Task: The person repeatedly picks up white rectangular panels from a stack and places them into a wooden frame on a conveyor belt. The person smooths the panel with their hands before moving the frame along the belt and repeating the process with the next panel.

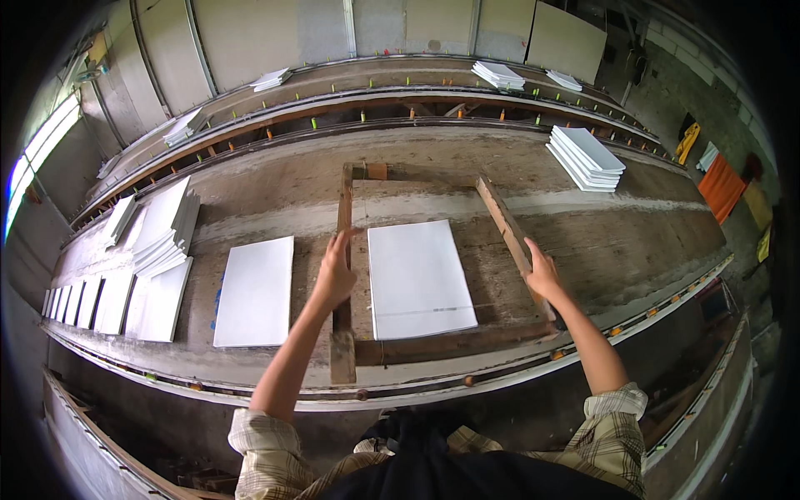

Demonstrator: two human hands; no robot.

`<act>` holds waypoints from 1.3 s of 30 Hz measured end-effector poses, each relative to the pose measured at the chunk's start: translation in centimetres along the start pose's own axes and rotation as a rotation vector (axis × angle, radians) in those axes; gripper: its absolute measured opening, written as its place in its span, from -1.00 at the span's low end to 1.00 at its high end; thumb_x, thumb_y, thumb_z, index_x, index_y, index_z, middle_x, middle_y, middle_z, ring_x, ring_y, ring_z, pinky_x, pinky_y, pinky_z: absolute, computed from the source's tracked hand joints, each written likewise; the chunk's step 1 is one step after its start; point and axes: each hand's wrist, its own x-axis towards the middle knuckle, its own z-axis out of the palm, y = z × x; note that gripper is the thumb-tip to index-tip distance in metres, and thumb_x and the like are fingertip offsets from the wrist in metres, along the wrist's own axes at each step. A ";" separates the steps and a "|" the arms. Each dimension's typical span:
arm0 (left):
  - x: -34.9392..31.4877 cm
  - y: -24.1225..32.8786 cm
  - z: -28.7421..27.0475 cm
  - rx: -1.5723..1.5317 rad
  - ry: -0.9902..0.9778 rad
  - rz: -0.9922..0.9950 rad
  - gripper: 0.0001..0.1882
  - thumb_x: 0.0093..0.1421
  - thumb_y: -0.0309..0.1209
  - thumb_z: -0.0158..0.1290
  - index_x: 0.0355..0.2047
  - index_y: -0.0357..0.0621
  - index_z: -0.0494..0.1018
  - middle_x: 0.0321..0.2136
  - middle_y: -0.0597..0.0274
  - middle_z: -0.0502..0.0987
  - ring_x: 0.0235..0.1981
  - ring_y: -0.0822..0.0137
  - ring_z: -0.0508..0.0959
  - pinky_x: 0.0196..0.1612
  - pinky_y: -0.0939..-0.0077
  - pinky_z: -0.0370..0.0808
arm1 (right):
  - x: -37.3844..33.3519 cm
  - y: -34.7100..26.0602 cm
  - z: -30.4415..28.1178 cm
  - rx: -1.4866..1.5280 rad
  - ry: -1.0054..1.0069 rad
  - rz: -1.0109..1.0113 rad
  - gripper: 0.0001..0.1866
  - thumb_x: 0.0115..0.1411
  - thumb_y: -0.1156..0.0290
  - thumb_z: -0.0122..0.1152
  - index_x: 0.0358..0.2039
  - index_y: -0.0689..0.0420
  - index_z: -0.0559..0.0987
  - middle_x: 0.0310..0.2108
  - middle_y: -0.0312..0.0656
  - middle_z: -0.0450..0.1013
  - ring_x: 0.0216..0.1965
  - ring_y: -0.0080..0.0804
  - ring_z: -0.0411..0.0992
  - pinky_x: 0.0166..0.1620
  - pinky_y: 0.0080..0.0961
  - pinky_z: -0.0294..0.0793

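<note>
Head view: frame [450, 342] held by its sides

The left hand [336, 273] has its grip half-closed on one bar, the right hand [543, 272] on the other. Around a white sheet [421, 279] on the surface [633, 250], the frame looks stiff, fairly light, best held mid-bar.

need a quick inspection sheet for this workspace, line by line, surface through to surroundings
surface: long table, brown, worn, pale streaks
things in hand: wooden frame around a white sheet as seen from above; cannot tell whether the frame is flat on the table
clutter: another white sheet lies left of the frame; left stack and right stack of white sheets
hands: left hand on the frame's left bar, right hand on its right bar
cables: none identifiable; a dark hanging item at upper right is unclear
surroundings: second long table behind, pale wall panels, orange cloth at right
</note>
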 end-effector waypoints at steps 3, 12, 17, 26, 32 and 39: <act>2.8 5.3 1.5 0.006 -0.030 -0.129 -0.31 -0.22 -0.79 -0.08 0.00 -0.03 0.28 -0.20 -0.03 0.37 -0.13 0.01 0.39 -0.08 0.27 0.36 | 1.3 2.1 -3.7 0.022 0.003 0.000 -0.19 -0.01 0.56 0.26 0.22 -0.04 0.09 0.13 0.02 0.21 0.15 -0.03 0.17 0.11 -0.14 0.29; 4.3 7.9 24.1 -0.105 0.042 -0.078 -0.35 -0.25 -0.73 -0.04 -0.05 -0.03 0.30 -0.28 0.04 0.40 -0.10 0.02 0.41 -0.08 0.32 0.37 | 4.5 21.2 -11.2 0.013 0.089 0.033 -0.28 0.01 0.56 0.22 0.18 0.02 0.15 -0.06 0.06 0.38 -0.02 0.00 0.33 -0.02 -0.15 0.40; 3.7 11.5 31.1 -0.079 -0.008 -0.079 -0.29 -0.24 -0.81 -0.06 -0.01 -0.01 0.28 -0.18 0.07 0.33 0.03 0.03 0.30 0.12 0.26 0.24 | 5.8 29.9 -10.6 -0.027 0.161 0.006 -0.35 0.01 0.55 0.21 0.14 0.02 0.23 -0.09 0.01 0.37 -0.04 -0.02 0.32 -0.06 -0.20 0.39; 1.6 10.5 33.6 0.033 0.155 -0.001 -0.45 -0.21 -0.84 -0.05 -0.16 -0.09 0.35 -0.35 0.19 0.30 -0.38 0.33 0.33 0.09 0.43 0.21 | 4.4 32.3 -10.0 0.051 0.268 -0.303 -0.49 0.02 0.65 0.12 0.02 0.02 0.37 -0.16 0.03 0.38 -0.11 0.04 0.35 -0.10 -0.13 0.38; 1.6 15.1 34.6 -0.015 0.057 -0.180 -0.64 -0.11 -0.80 -0.08 -0.30 -0.15 0.39 0.02 -0.02 0.22 0.11 0.12 0.10 0.14 0.35 0.21 | 3.2 34.2 -11.8 0.000 0.225 -0.261 -0.54 0.05 0.64 0.08 0.01 0.07 0.41 -0.19 -0.01 0.37 -0.22 -0.07 0.35 -0.12 -0.29 0.42; 0.9 15.3 35.3 0.145 0.035 -0.196 -0.64 -0.10 -0.81 -0.10 -0.35 -0.09 0.42 0.16 -0.07 0.11 0.10 0.09 0.26 -0.15 0.45 0.38 | 2.4 33.8 -10.3 -0.126 0.401 -0.263 -0.58 0.11 0.61 0.01 0.02 0.09 0.39 -0.07 0.05 0.36 -0.17 -0.04 0.37 -0.09 -0.24 0.44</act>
